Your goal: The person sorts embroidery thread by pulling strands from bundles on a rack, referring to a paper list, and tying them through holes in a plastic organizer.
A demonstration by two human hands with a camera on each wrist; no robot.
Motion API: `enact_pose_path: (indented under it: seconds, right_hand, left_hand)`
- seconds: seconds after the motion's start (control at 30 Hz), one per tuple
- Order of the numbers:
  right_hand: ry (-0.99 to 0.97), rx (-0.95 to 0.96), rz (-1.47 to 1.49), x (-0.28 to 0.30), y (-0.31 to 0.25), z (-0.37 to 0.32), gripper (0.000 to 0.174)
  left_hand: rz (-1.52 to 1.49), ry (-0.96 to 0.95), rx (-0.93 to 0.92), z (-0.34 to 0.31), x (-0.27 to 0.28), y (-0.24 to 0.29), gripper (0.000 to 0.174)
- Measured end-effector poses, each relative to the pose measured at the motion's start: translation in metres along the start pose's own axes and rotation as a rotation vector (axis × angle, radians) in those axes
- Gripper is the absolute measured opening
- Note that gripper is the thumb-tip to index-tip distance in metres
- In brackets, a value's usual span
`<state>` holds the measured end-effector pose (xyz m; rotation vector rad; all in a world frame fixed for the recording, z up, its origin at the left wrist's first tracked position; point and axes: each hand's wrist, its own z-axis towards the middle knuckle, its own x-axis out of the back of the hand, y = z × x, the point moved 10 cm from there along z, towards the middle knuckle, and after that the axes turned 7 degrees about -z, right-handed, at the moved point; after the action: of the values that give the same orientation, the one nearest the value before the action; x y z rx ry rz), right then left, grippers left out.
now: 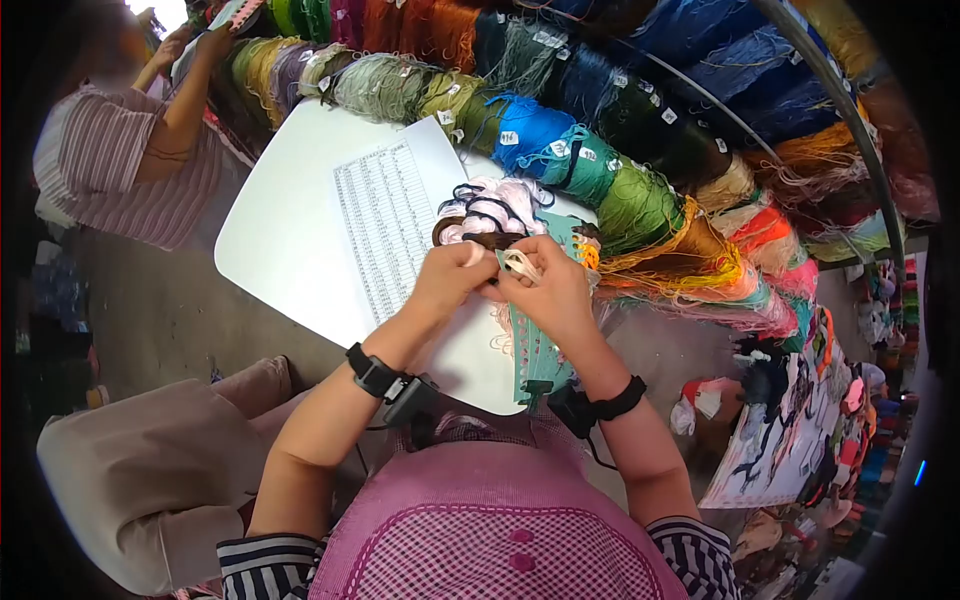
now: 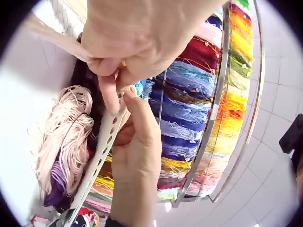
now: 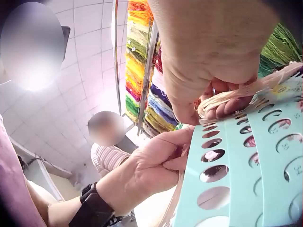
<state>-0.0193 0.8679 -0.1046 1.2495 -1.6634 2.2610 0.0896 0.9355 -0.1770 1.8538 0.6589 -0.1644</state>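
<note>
Both hands meet over the table in the head view, at the end of a teal thread card (image 3: pixel 191 179) with a row of round holes. My right hand (image 1: pixel 555 295) holds a looped bundle of pale embroidery thread (image 3: pixel 232 98), its fingers curled into the loop at the card's end. My left hand (image 1: pixel 450 280) pinches pale strands close to the card's edge, and they trail down from its fingers in the right wrist view. More overlapping teal cards (image 3: pixel 274 165) lie alongside. Beside the hands rests a pale pink skein of thread (image 2: pixel 68 130), tied with dark thread.
A printed sheet (image 1: pixel 385 225) lies on the white table (image 1: pixel 270 220). Racks of coloured thread hanks (image 1: pixel 630 200) border the table's far and right sides. Another person (image 1: pixel 130 160) in a striped top stands at the left. A beige-covered seat-like shape (image 1: pixel 150 470) is at lower left.
</note>
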Motion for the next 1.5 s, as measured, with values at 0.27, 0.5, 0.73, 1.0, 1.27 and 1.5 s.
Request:
enact_pose_path:
  seconds: [0.27,0.5,0.73,1.0,1.27,1.5]
  right_hand:
    - [-0.012,-0.050,0.023,-0.007,0.005,0.004,0.032]
    - [-0.037,-0.003,-0.167,-0.019,-0.003,0.001,0.035]
    - [-0.106,-0.132,-0.111,-0.017,0.002,0.012,0.057]
    - [-0.175,-0.097,-0.109,-0.021,-0.032,0.014,0.049]
    - [-0.244,-0.154,-0.049,-0.010,0.008,-0.006,0.044]
    - [-0.225,-0.181,-0.100,-0.045,0.027,-0.003,0.042]
  left_hand:
    - [-0.094,0.026,0.129,0.000,0.026,0.001,0.013]
    - [-0.502,-0.027,0.169,-0.012,0.054,0.004,0.019]
    - [-0.108,-0.332,0.250,-0.026,-0.013,0.027,0.048]
    - [0.452,-0.272,-0.257,0.006,0.009,0.042,0.007]
    - [0.148,-0.180,-0.111,0.011,0.020,0.048,0.009]
    - [-0.353,0.069,0.046,-0.026,0.097,0.055,0.016]
